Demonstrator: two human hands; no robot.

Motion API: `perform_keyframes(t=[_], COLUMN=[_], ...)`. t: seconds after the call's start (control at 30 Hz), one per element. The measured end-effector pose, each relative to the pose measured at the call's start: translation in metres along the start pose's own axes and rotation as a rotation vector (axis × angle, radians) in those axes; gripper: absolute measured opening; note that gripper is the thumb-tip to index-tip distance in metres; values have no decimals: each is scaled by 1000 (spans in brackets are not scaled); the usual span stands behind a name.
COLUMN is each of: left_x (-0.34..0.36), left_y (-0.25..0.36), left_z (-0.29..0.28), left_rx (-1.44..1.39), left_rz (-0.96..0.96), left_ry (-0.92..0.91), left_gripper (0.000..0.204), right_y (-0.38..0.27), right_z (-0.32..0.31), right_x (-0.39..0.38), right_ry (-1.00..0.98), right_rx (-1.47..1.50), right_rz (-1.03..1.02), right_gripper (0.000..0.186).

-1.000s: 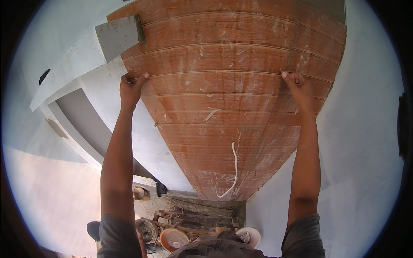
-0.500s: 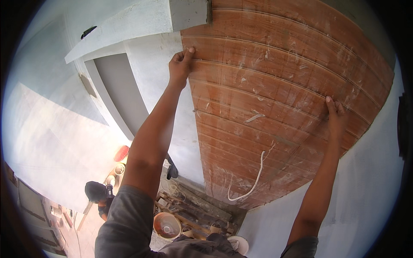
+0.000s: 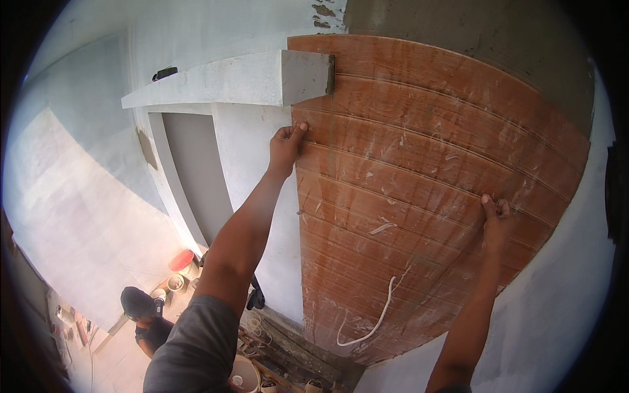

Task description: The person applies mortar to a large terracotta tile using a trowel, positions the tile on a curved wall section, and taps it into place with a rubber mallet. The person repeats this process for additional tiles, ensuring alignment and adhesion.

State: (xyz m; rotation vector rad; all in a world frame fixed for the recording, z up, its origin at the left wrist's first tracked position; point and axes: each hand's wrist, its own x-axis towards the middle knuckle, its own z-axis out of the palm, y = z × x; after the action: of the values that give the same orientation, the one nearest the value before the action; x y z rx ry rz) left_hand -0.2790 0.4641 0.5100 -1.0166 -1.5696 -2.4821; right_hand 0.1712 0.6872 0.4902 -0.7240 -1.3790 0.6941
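Note:
My left hand [image 3: 288, 147] is raised at the left edge of a wood-look tiled wall panel [image 3: 406, 170], just below a white-and-grey ledge [image 3: 304, 75]. Its fingers are pinched against the tiles at a horizontal joint; what lies between them is too small to make out. Farther right and lower along the boards, my right hand [image 3: 496, 223] is also curled against a joint, its grip unclear in detail. Streaks of pale residue mark the tiles. A white cable [image 3: 383, 311] hangs from the lower part of the panel.
A grey doorway panel [image 3: 190, 170] is left of the tiles. A co-worker [image 3: 147, 321] is below left, among buckets [image 3: 183, 262] and tools. Planks and clutter [image 3: 262, 344] lie at the wall's foot. Bare grey render [image 3: 458, 33] tops the tiles; white wall [image 3: 544, 314] adjoins right.
The view has swung left and tilted, bringing the co-worker, doorway and upper render further into sight. Both hands remain against the tiles at about the same spots on the panel.

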Motion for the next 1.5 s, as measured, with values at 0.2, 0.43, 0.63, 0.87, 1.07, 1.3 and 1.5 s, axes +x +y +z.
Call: perform_keyframes(t=[0.2, 0.43, 0.63, 0.87, 1.07, 1.3, 1.5], left_x=[18, 7, -3, -3, -5, -10, -23], left_y=[-23, -10, 6, 20, 11, 14, 18], left_z=[3, -3, -9, -16, -8, -10, -23], left_rx=[-158, -195, -142, -94, -126, -157, -200], left_rz=[20, -16, -70, -33, -49, -41, 38], left_ry=[19, -25, -30, -20, -18, 7, 59], left_gripper=[46, 47, 46, 47, 45, 44, 37], right_y=[7, 15, 13, 7, 14, 19, 25], right_z=[3, 9, 2, 3, 5, 9, 9], right_x=[2, 1, -7, -11, -3, 4, 7], right_ry=[-22, -4, 12, 7, -21, -53, -24], right_rx=[169, 289, 354, 470, 501, 505, 493], right_rz=[-71, -41, -46, -29, 30, 7, 74], right_gripper=[36, 31, 27, 24, 22, 22, 24])
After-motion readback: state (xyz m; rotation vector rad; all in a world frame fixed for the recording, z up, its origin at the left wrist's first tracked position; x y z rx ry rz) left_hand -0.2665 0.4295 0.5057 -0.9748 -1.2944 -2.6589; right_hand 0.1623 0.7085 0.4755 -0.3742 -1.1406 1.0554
